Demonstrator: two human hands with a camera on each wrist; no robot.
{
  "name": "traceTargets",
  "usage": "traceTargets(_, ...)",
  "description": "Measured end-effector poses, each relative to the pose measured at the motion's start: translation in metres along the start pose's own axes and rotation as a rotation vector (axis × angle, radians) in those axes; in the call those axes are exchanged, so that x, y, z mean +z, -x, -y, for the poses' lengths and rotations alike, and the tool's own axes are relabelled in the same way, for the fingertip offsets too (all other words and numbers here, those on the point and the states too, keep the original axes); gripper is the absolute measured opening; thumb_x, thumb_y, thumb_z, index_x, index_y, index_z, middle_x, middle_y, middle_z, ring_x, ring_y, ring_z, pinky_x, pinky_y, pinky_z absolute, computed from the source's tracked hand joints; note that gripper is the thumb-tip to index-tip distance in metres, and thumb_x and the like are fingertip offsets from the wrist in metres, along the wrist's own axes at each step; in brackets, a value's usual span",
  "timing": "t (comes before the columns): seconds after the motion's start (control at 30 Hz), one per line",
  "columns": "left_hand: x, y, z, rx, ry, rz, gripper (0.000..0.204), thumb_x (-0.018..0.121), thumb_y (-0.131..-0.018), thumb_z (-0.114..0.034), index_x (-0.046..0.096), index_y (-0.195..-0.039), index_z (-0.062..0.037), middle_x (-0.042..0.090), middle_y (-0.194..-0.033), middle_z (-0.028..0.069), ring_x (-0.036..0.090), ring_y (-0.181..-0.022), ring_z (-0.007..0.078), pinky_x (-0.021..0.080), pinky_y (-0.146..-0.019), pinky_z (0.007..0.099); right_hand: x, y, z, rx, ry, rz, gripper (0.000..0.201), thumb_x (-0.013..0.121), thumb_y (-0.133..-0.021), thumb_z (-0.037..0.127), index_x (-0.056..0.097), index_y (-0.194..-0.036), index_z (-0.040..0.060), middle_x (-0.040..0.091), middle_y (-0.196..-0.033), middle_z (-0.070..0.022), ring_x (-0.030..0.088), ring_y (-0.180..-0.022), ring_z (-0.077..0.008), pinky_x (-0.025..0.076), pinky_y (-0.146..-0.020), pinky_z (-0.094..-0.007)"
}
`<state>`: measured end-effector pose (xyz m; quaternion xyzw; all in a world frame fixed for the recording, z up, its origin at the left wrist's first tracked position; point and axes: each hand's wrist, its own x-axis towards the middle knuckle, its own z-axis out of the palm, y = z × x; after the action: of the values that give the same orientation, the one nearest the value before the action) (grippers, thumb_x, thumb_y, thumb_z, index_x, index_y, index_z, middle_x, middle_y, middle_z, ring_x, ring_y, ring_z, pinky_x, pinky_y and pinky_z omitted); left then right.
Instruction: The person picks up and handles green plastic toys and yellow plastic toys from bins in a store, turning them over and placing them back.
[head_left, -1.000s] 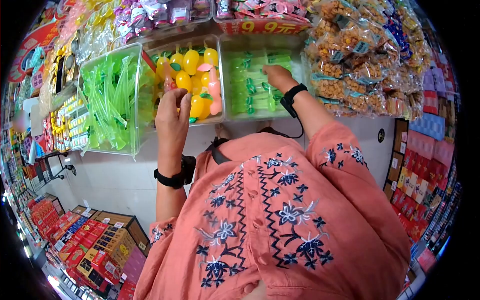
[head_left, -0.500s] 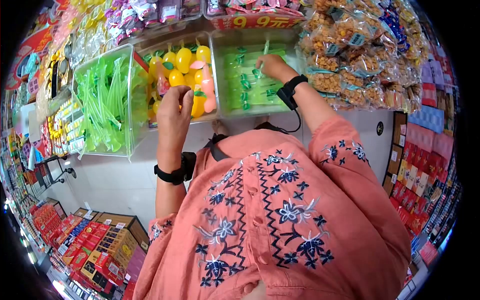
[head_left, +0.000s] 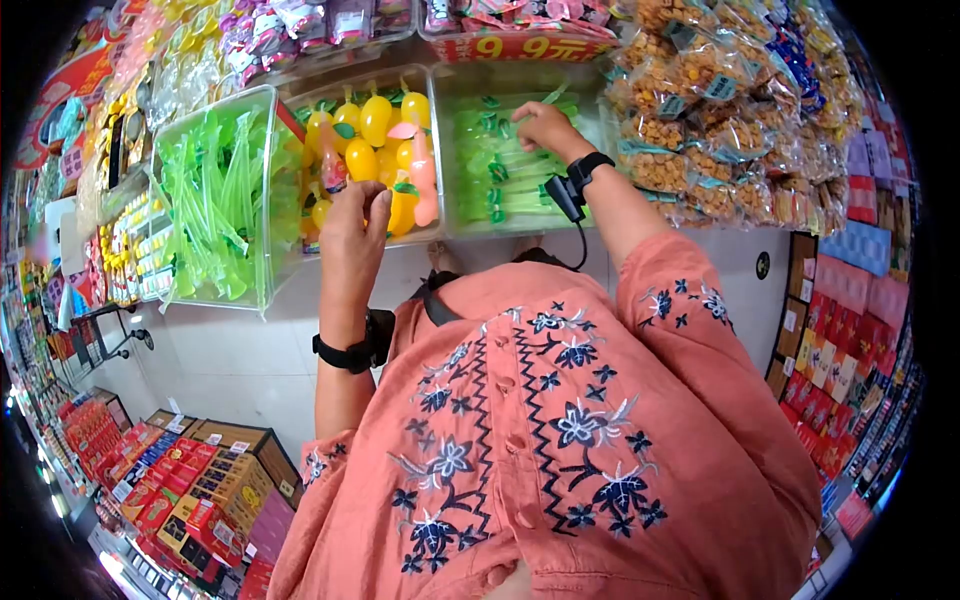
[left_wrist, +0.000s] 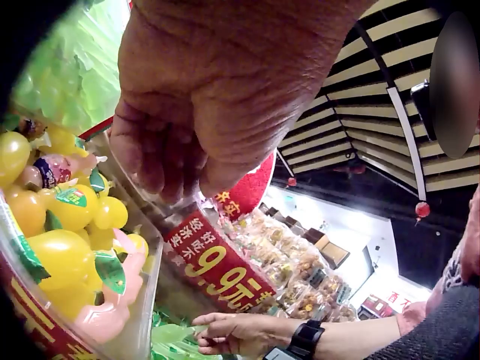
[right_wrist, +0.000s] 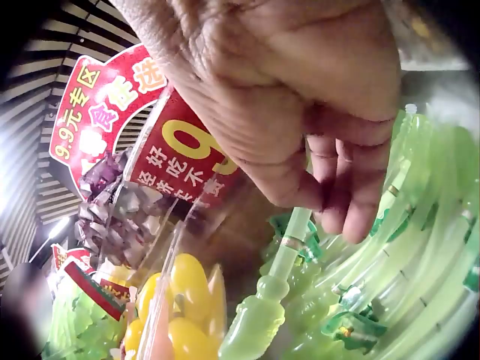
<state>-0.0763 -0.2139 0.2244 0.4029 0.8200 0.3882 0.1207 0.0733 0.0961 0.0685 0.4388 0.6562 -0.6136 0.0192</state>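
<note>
My right hand (head_left: 548, 128) is over a clear bin (head_left: 603, 115) of green tube-shaped jellies with leaf tags. In the right wrist view, thumb and fingertips pinch the narrow neck of one green jelly tube (right_wrist: 255, 326), its wider bottle-like end hanging down to the left. More green tubes (right_wrist: 405, 277) lie in the bin below. My left hand (head_left: 350, 220) hovers at the front of the neighbouring bin of yellow mango-shaped jellies (head_left: 376, 122); its fingers are loosely curled with nothing in them. A pink jelly (head_left: 423, 180) lies among the yellow ones.
At the left, a tilted clear tub (head_left: 272, 190) holds long green jelly tubes. Bagged brown snacks (head_left: 700, 130) are heaped to the right. Behind the bins are a red price sign (head_left: 530, 48) and purple packets (head_left: 300, 20). Boxed goods (head_left: 200, 480) stand at lower left.
My right hand has risen from among the tubes with one in its grip; the tube's upper end now leans right. The left hand stays nearly in place.
</note>
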Motion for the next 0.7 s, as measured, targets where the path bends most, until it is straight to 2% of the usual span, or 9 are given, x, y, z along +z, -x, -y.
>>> traceTargets(0.2,0.001,0.001,0.003,-0.033,0.021,0.016,0.016,0.065,-0.094,-0.013,0.064,-0.101,0.0008,0.067,-0.088,0.0161,0.065,-0.076,0.0274,0.052,-0.07,0.0349,0.009,0.001,-0.01,0.067,0.129,-0.113,0.028,0.062,-0.081,0.004,0.062,-0.109,0.0021,0.067,-0.077,-0.0104,0.066,-0.063,-0.0191,0.053,-0.061,-0.0339)
traceTargets(0.3,0.001,0.001,0.003,-0.039,0.002,0.037,0.017,0.065,-0.094,-0.014,0.064,-0.102,0.001,0.067,-0.088,0.0161,0.065,-0.076,0.0273,0.052,-0.07,0.0347,0.013,-0.006,-0.021,0.098,0.314,-0.093,0.028,0.065,-0.081,0.004,0.061,-0.108,0.001,0.07,-0.084,-0.0171,0.07,-0.072,-0.0269,0.055,-0.067,-0.0398)
traceTargets(0.4,0.001,0.0,0.002,-0.061,0.013,0.055,0.017,0.065,-0.094,-0.014,0.064,-0.102,0.0012,0.068,-0.089,0.0162,0.065,-0.075,0.0271,0.052,-0.07,0.0348,0.019,-0.011,-0.041,-0.13,0.628,-0.178,0.029,0.066,-0.082,0.007,0.061,-0.11,0.0001,0.07,-0.094,-0.0232,0.069,-0.086,-0.0364,0.055,-0.075,-0.0463)
traceTargets(0.5,0.0,0.0,0.002,-0.069,0.016,0.082,0.017,0.065,-0.094,-0.014,0.064,-0.102,0.0014,0.068,-0.088,0.0162,0.065,-0.075,0.0274,0.052,-0.07,0.0353,0.021,-0.01,-0.045,-0.227,0.836,-0.201,0.031,0.064,-0.084,0.009,0.061,-0.113,-0.0013,0.068,-0.1,-0.0269,0.065,-0.095,-0.0428,0.053,-0.081,-0.0494)
traceTargets(0.6,0.001,-0.002,0.001,-0.068,0.009,0.097,0.018,0.065,-0.094,-0.015,0.063,-0.101,0.0015,0.068,-0.088,0.0166,0.065,-0.075,0.0285,0.052,-0.069,0.036,0.025,0.005,-0.021,-0.182,0.972,-0.166,0.025,0.058,-0.089,0.012,0.063,-0.11,-0.0017,0.068,-0.101,-0.0254,0.065,-0.096,-0.0435,0.053,-0.084,-0.0489)
traceTargets(0.7,0.002,-0.004,0.003,-0.074,-0.005,0.122,0.019,0.064,-0.094,-0.016,0.064,-0.101,0.0014,0.067,-0.087,0.0171,0.065,-0.076,0.0295,0.052,-0.069,0.0368,0.028,-0.013,-0.037,-0.166,0.893,-0.196,0.022,0.054,-0.092,0.013,0.068,-0.104,0.0001,0.07,-0.103,-0.0212,0.067,-0.096,-0.0409,0.054,-0.081,-0.0487)
